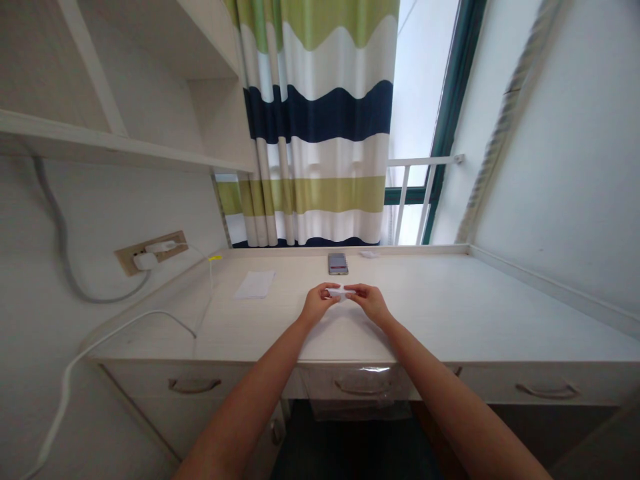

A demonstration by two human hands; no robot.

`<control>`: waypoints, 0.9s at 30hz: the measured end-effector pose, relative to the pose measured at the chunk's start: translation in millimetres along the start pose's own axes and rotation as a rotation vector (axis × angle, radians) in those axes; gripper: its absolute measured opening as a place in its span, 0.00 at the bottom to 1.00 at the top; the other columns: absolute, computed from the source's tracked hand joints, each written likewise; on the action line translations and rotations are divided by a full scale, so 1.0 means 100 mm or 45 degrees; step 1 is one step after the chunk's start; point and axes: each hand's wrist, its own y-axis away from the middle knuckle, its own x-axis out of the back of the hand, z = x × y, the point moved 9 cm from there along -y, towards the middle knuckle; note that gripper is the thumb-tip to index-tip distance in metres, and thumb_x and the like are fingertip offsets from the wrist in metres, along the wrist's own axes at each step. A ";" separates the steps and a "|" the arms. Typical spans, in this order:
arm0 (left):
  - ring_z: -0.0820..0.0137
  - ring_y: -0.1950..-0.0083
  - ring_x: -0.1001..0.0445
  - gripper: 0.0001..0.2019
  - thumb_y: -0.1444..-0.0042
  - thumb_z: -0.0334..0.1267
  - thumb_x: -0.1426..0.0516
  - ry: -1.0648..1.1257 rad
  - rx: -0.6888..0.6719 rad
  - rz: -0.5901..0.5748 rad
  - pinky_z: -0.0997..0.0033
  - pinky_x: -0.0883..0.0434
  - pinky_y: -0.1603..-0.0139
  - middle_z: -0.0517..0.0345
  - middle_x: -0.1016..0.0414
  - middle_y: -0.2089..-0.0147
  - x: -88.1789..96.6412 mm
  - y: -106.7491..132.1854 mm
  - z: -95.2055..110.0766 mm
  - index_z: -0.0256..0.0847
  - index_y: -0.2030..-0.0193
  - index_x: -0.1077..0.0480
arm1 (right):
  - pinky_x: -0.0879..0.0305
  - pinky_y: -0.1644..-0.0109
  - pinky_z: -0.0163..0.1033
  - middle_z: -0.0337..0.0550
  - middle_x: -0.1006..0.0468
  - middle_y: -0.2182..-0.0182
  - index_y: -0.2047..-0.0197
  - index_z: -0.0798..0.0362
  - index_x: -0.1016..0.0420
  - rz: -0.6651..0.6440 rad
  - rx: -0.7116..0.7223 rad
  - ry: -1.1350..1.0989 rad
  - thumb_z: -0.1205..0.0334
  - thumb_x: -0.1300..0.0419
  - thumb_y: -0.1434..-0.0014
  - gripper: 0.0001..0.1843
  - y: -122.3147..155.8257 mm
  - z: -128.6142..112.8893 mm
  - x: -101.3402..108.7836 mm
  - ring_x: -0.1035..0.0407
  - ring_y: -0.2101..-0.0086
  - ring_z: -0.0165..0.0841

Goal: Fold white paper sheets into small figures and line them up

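While the left hand [317, 303] and right hand [371, 301] clamp opposite ends of a small folded white paper strip [342, 292] over the counter [450, 300], an even fingertip pinch suits it; smartphone [338, 263] beyond, loose paper sheet [255, 285] left.

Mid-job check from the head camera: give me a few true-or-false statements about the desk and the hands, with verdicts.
The left hand and right hand pinch a white strip. True.
The right hand holds the phone. False: it lies on the desk, beyond the hands.
A sheet of paper lies on the desk, left of the hands. True.
The plug lies on the desk. False: it sits in a wall socket.
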 end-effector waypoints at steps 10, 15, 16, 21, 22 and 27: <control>0.73 0.72 0.30 0.13 0.65 0.34 0.38 0.034 0.007 0.104 0.74 0.34 0.68 0.56 0.26 0.72 0.08 -0.01 0.01 0.35 0.68 0.28 | 0.36 0.65 0.38 0.44 0.23 0.71 0.66 0.54 0.25 0.020 0.059 0.061 0.60 0.40 0.57 0.13 -0.02 -0.02 0.03 0.32 0.72 0.32; 0.72 0.71 0.29 0.14 0.64 0.34 0.39 0.025 0.021 0.098 0.74 0.33 0.67 0.56 0.25 0.72 0.07 0.00 -0.01 0.35 0.66 0.28 | 0.36 0.65 0.38 0.44 0.23 0.71 0.67 0.54 0.25 0.034 0.081 0.101 0.60 0.41 0.57 0.12 -0.01 -0.03 0.03 0.31 0.72 0.32; 0.72 0.71 0.29 0.14 0.63 0.34 0.39 0.002 0.011 0.093 0.74 0.33 0.68 0.55 0.25 0.72 0.07 0.00 -0.01 0.35 0.65 0.28 | 0.36 0.65 0.38 0.43 0.23 0.71 0.67 0.54 0.25 0.044 0.099 0.126 0.60 0.41 0.56 0.11 -0.01 -0.05 0.04 0.31 0.72 0.32; 0.70 0.67 0.28 0.13 0.62 0.35 0.40 -0.114 -0.054 0.107 0.73 0.32 0.65 0.52 0.25 0.65 0.10 -0.01 -0.02 0.36 0.66 0.27 | 0.36 0.66 0.37 0.42 0.23 0.72 0.69 0.53 0.25 0.077 0.158 0.226 0.61 0.42 0.55 0.09 0.01 -0.11 0.07 0.32 0.72 0.31; 0.70 0.67 0.28 0.12 0.62 0.35 0.40 -0.125 -0.053 0.108 0.72 0.32 0.64 0.52 0.25 0.65 0.11 -0.01 -0.03 0.36 0.66 0.27 | 0.36 0.66 0.37 0.42 0.23 0.73 0.69 0.53 0.25 0.071 0.160 0.235 0.61 0.42 0.55 0.09 0.01 -0.11 0.07 0.32 0.72 0.31; 0.69 0.68 0.29 0.11 0.62 0.35 0.40 -0.157 -0.017 0.115 0.71 0.33 0.65 0.53 0.24 0.70 0.12 -0.02 -0.06 0.36 0.69 0.26 | 0.36 0.66 0.37 0.41 0.24 0.74 0.70 0.52 0.25 0.042 0.156 0.267 0.62 0.42 0.54 0.07 0.01 -0.11 0.06 0.32 0.73 0.31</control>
